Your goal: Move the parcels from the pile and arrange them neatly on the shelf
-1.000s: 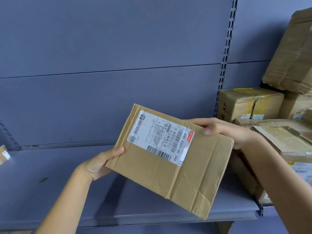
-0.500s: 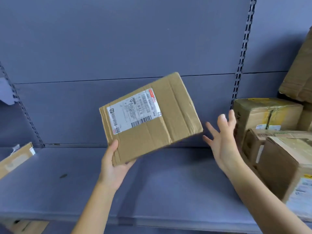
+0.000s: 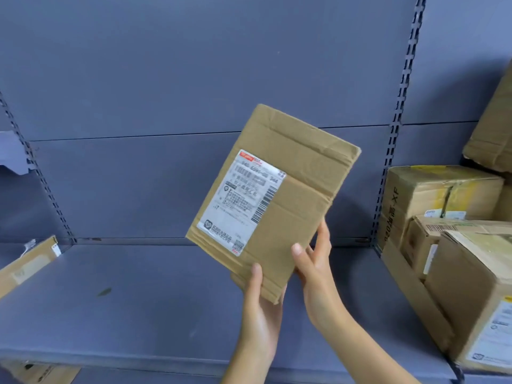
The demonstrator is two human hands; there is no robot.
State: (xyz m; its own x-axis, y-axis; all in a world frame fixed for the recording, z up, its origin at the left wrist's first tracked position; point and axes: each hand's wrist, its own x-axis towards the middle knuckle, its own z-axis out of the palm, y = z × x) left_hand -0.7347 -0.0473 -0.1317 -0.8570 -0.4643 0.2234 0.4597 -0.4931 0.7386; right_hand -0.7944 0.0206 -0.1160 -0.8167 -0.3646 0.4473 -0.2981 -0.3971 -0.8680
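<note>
Head view: flat cardboard parcel is held tilted above the grey shelf, label facing cam. Its lower corner is gripped by left hand & right hand, fingers clamped on it. Stacked boxes are seen at right.

A flat parcel is held up on end above the middle of the shelf, before the back panel, its label toward the camera. The left hand grips its lower corner from below and the right hand its lower right edge, just beside the left. Stacked boxes stand on the shelf at the right beyond the upright, and another parcel lies at the far left edge.
</note>
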